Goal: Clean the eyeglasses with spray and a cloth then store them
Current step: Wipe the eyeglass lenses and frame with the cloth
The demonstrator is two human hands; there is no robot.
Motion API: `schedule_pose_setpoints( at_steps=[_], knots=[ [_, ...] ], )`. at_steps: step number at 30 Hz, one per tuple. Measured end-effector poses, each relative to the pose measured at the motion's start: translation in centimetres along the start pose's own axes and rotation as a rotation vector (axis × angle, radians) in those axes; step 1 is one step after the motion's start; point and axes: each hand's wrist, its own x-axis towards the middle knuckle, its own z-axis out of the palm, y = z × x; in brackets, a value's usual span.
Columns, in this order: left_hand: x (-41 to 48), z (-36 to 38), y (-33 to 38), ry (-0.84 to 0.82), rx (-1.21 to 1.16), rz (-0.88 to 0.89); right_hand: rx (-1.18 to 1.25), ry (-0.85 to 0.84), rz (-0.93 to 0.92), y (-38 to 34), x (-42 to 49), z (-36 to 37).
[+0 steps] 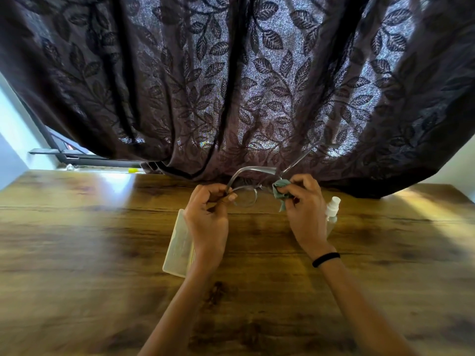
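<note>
I see the clear-framed round-lens eyeglasses [246, 194] held up above the brown wood-grain table [102, 240], in front of the dark leaf-patterned curtain [231, 86]. My left hand [208, 214] pinches their left hinge, fingers closed on the frame. My right hand [304, 204], a black band [326, 259] at its wrist, presses a bunched grey-green cloth [280, 192] over the eyeglasses' right lens. Below the eyeglasses, a pale translucent rectangular case [178, 245] lies on the table under my left wrist. A small clear spray bottle with white nozzle [332, 211] stands right of them, behind my right hand.
</note>
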Motion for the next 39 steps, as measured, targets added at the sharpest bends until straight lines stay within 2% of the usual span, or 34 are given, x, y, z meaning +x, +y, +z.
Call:
schedule_pose_setpoints(
  at_steps=[5,8,11,14,16,18,22,24,26,28,30,32,36,39],
  knots=[
    [-0.2,0.2,-0.1,0.001,0.027,-0.002,0.224,-0.037,0.111,-0.6,-0.4,0.6],
    [-0.1,0.0,-0.3,0.001,0.035,-0.019,0.428,-0.187,0.239,-1.3,-0.2,0.3],
    [0.1,-0.2,-0.7,0.014,0.062,-0.021,0.577,-0.309,0.27,-1.7,0.2,-0.3],
    [0.3,-0.1,-1.1,0.036,0.057,-0.048,0.64,-0.232,0.389,-1.7,0.2,-1.0],
    [0.4,-0.1,-1.2,0.063,0.045,-0.059,0.572,-0.128,0.403,-1.2,-0.4,-1.4],
    [0.5,-0.1,-1.2,0.085,0.038,-0.054,0.411,-0.15,0.366,-0.3,-1.6,-1.8],
    [0.6,-0.2,-1.4,0.102,0.013,-0.089,0.107,-0.574,0.474,1.2,-4.8,-1.6],
    [0.6,-0.2,-1.6,0.097,0.002,-0.108,0.034,-0.682,0.482,1.5,-6.0,-1.4],
    [0.6,-0.1,-1.6,0.089,-0.031,-0.142,-0.051,-0.674,0.43,1.4,-6.2,-1.5],
    [0.6,-0.1,-1.5,0.085,-0.088,-0.194,-0.069,-0.565,0.352,1.1,-5.5,-2.0],
    [0.6,-0.1,-1.5,0.08,-0.15,-0.258,0.07,-0.407,0.346,0.5,-4.2,-2.5],
    [0.4,-0.1,-1.4,0.059,-0.244,-0.335,0.331,-0.285,0.423,-0.2,-2.4,-3.2],
    [-0.2,0.0,-1.3,-0.021,-0.393,-0.438,0.836,-0.255,0.58,-1.2,-0.2,-4.2],
    [-0.7,0.3,-1.3,-0.06,-0.433,-0.499,1.023,-0.272,0.611,-1.3,0.4,-4.4]
  ],
)
